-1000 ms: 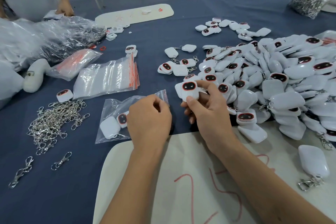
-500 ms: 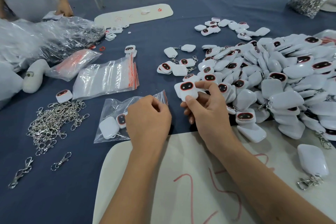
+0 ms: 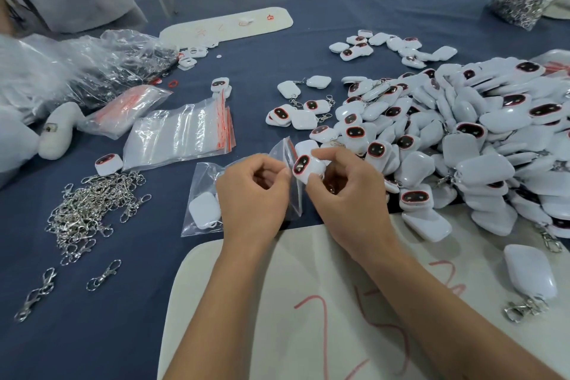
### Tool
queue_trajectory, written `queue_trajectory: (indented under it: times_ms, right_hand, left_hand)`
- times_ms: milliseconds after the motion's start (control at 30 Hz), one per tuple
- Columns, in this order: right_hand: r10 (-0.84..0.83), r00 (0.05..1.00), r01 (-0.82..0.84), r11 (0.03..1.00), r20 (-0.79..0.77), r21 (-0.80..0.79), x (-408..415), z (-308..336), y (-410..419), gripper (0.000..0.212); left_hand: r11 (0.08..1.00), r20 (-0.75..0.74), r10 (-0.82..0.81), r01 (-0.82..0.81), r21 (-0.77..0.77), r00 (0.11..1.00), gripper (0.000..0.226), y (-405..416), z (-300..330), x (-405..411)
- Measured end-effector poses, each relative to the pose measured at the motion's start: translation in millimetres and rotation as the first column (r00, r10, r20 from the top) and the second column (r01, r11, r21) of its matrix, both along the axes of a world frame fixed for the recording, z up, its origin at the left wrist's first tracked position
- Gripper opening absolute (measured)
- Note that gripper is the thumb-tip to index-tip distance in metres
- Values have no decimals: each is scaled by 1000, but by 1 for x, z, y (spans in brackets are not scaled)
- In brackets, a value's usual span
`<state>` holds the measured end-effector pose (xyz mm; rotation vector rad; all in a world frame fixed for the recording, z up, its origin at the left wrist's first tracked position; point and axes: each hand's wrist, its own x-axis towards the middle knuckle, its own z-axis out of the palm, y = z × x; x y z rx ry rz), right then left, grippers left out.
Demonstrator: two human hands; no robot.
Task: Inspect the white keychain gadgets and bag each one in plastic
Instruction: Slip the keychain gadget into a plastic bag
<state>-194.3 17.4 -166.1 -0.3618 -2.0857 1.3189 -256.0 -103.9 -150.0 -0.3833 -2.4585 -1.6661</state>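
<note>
Plainly, step in hand: a white gadget [image 3: 308, 167] was being brought to the mouth of a small plastic bag [image 3: 287, 176], its dark red-rimmed face turned toward the opening; judged as the insertion stage, with the inspection of this piece seemingly done.
How to do it well: the bag mouth wanted holding apart wide enough for the gadget to enter narrow end first; any clip on it, hidden here, would best go in without snagging the film; the red zip strip should stay out of the way until the piece sat fully inside.
Right hand [image 3: 345, 197]: fingers curled round the gadget, thumb and forefinger pinching it from above and below, the rest tucked beneath; closed on it, not slack.
Left hand [image 3: 256, 194]: fingers bent inward and pinching the bag's edge near its mouth; how far the mouth stood open could not be told, since the knuckles covered it.
Gadget's place: in the air between the two hands, touching or just beside the bag's lip, above the blue cloth [image 3: 123, 302] and just beyond the white board [image 3: 246, 333].
Waiting stock: a large heap of gadgets [image 3: 462, 139] lay to the right, near the right hand.
Finished piece: a bagged gadget [image 3: 204, 210] lay under and left of the left hand.
Spare bags: a stack of bags [image 3: 182, 136] rested farther left, well within reach.
Loose clips: a pile of metal clasps [image 3: 89, 207] sat at the left.
</note>
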Motion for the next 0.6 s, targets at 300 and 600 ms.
queue_trajectory:
  times_ms: [300, 600]
  right_hand:
    - [32, 999, -30, 961, -3, 276, 2, 5, -7, 26]
    - [130, 989, -126, 991, -73, 53, 4, 7, 0, 14]
  left_hand:
    - [997, -335, -59, 40, -63, 940, 15, 2, 3, 7]
    - [992, -391, -111, 125, 12, 914, 16, -1, 1, 5]
